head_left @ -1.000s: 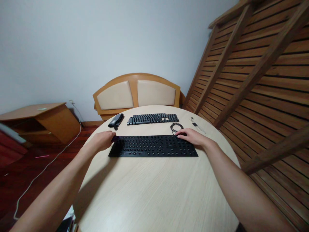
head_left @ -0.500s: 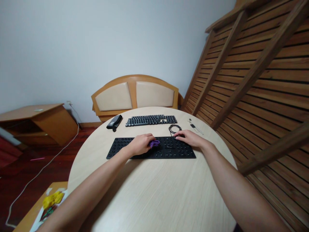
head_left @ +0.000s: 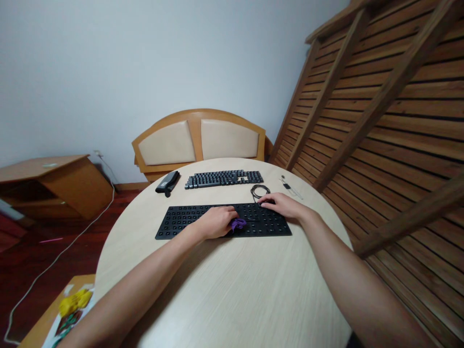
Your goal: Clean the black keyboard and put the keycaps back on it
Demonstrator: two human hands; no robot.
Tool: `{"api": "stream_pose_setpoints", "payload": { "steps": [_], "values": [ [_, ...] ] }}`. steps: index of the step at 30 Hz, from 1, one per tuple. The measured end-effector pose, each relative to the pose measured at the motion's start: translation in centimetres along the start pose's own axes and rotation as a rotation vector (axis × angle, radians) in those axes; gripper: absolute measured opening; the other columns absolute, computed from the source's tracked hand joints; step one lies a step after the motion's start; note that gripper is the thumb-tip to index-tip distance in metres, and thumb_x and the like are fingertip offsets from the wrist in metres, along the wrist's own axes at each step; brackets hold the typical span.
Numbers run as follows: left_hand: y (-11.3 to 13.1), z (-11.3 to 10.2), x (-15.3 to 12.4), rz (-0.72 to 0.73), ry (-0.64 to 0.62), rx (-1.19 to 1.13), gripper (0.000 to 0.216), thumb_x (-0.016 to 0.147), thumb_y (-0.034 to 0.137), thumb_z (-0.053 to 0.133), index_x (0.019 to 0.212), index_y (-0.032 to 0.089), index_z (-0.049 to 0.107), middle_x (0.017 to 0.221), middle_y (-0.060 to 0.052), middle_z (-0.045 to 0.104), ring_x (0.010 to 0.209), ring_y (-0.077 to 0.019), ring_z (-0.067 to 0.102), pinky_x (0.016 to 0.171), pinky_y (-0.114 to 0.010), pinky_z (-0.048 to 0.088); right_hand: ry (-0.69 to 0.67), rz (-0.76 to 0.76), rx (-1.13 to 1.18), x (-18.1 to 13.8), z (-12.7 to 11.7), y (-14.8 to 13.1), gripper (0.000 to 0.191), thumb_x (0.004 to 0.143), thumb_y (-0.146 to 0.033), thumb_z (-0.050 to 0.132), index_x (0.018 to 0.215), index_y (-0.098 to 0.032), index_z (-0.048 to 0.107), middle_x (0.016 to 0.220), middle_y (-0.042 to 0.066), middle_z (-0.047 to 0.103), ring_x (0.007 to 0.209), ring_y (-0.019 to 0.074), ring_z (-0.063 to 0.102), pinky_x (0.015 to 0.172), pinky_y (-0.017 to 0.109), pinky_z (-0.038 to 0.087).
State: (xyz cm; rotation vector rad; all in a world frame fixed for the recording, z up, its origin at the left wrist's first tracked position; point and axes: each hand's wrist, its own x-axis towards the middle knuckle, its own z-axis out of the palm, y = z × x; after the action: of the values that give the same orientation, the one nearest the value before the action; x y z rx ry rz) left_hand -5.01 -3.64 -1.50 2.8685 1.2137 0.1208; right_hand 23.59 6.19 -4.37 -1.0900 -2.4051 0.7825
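Note:
A black keyboard base with bare switch stubs (head_left: 188, 220) lies across the round pale wooden table (head_left: 235, 285). My left hand (head_left: 215, 222) presses a small purple cloth (head_left: 238, 224) onto the base near its middle, fingers curled over the cloth. My right hand (head_left: 281, 204) rests flat on the base's far right corner, fingers stretched out, beside a coiled black cable (head_left: 258, 191).
A second keyboard with grey keycaps (head_left: 224, 178) lies farther back, a dark folded pouch (head_left: 167, 182) to its left and small tools (head_left: 290, 187) to its right. A padded wooden chair (head_left: 199, 140) stands behind the table. Slatted wooden panels (head_left: 380, 121) lean at the right.
My left hand has slid with the purple cloth from the base's left end rightward to its middle and a little toward me. My right hand has stayed on the right corner.

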Motion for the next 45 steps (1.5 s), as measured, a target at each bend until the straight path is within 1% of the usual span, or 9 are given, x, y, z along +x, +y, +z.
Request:
{"api": "stream_pose_setpoints", "payload": {
  "steps": [6, 13, 17, 22, 28, 32, 35, 37, 45],
  "values": [
    [-0.2, -0.5, -1.4, -0.094, -0.021, 0.039, 0.022, 0.087, 0.012, 0.056, 0.105, 0.014, 0.068, 0.103, -0.013, 0.069, 0.092, -0.0264, 0.071, 0.079, -0.035, 0.058, -0.005, 0.019, 0.013, -0.1, -0.1, -0.2, 0.033, 0.091, -0.041, 0.062, 0.114, -0.023, 0.076, 0.118, 0.007, 0.076, 0.108, 0.0285, 0.069, 0.102, 0.042, 0.048],
    [-0.8, -0.8, -2.7, -0.128, -0.045, 0.042, 0.029, 0.087, 0.01, 0.055, 0.111, 0.015, 0.069, 0.108, -0.012, 0.07, 0.094, -0.0283, 0.071, 0.079, -0.036, 0.057, -0.016, -0.002, 0.024, 0.0, 0.1, -0.2, 0.034, 0.091, -0.042, 0.062, 0.115, -0.022, 0.076, 0.117, 0.008, 0.076, 0.107, 0.0283, 0.069, 0.1, 0.041, 0.05],
    [-1.2, -0.6, -2.8, -0.147, -0.041, 0.031, 0.029, 0.086, 0.01, 0.055, 0.111, 0.016, 0.069, 0.107, -0.012, 0.071, 0.093, -0.0275, 0.071, 0.08, -0.036, 0.056, -0.022, -0.015, 0.012, 0.1, 0.2, -0.2, 0.034, 0.092, -0.039, 0.06, 0.115, -0.02, 0.075, 0.116, 0.009, 0.076, 0.105, 0.0274, 0.07, 0.098, 0.04, 0.051],
    [-1.5, -0.5, -2.8, -0.177, -0.018, 0.006, 0.019, 0.088, 0.015, 0.056, 0.102, 0.015, 0.068, 0.099, -0.013, 0.073, 0.091, -0.0274, 0.071, 0.08, -0.035, 0.056, -0.009, -0.021, -0.024, 0.1, 0.3, -0.1, 0.03, 0.092, -0.036, 0.06, 0.114, -0.021, 0.074, 0.114, 0.008, 0.076, 0.104, 0.0264, 0.07, 0.097, 0.039, 0.052],
    [-1.0, -0.3, -2.6, -0.138, 0.023, -0.016, 0.021, 0.087, 0.013, 0.057, 0.104, 0.017, 0.069, 0.104, -0.01, 0.071, 0.097, -0.0243, 0.069, 0.084, -0.03, 0.055, 0.074, -0.042, -0.108, 0.3, 1.2, -1.4, 0.025, 0.091, -0.031, 0.061, 0.11, -0.021, 0.074, 0.11, 0.01, 0.076, 0.102, 0.027, 0.07, 0.096, 0.041, 0.052],
    [-0.6, 0.3, -2.0, -0.144, 0.047, -0.018, 0.022, 0.089, 0.014, 0.055, 0.107, 0.017, 0.067, 0.105, -0.009, 0.069, 0.096, -0.024, 0.069, 0.084, -0.031, 0.055, 0.113, -0.129, -0.15, 0.6, 2.8, -3.4, 0.039, 0.092, -0.043, 0.062, 0.123, -0.02, 0.069, 0.127, 0.013, 0.069, 0.118, 0.0301, 0.063, 0.107, 0.046, 0.046],
    [-0.5, 0.3, -1.8, -0.141, 0.044, -0.024, 0.022, 0.09, 0.013, 0.055, 0.108, 0.017, 0.067, 0.106, -0.01, 0.069, 0.098, -0.0245, 0.069, 0.085, -0.032, 0.055, 0.062, -0.206, -0.212, 0.6, 4.0, -4.5, 0.06, 0.088, -0.056, 0.065, 0.135, -0.019, 0.061, 0.137, 0.015, 0.063, 0.127, 0.0338, 0.057, 0.111, 0.05, 0.042],
    [-0.7, 0.1, -1.9, -0.133, 0.028, -0.028, 0.022, 0.09, 0.011, 0.055, 0.107, 0.016, 0.067, 0.105, -0.01, 0.069, 0.097, -0.0247, 0.069, 0.085, -0.032, 0.055, 0.022, -0.218, -0.253, 0.6, 4.4, -4.8, 0.069, 0.086, -0.062, 0.066, 0.14, -0.019, 0.058, 0.14, 0.016, 0.062, 0.128, 0.036, 0.056, 0.111, 0.053, 0.041],
    [-2.3, -0.6, -3.0, -0.121, -0.037, -0.039, 0.029, 0.085, 0.006, 0.054, 0.108, 0.014, 0.069, 0.105, -0.012, 0.07, 0.094, -0.0247, 0.07, 0.085, -0.033, 0.055, -0.023, -0.188, -0.256, 0.9, 4.4, -4.3, 0.069, 0.085, -0.059, 0.068, 0.142, -0.023, 0.056, 0.141, 0.013, 0.061, 0.129, 0.0356, 0.056, 0.11, 0.051, 0.041]
  ]
}}
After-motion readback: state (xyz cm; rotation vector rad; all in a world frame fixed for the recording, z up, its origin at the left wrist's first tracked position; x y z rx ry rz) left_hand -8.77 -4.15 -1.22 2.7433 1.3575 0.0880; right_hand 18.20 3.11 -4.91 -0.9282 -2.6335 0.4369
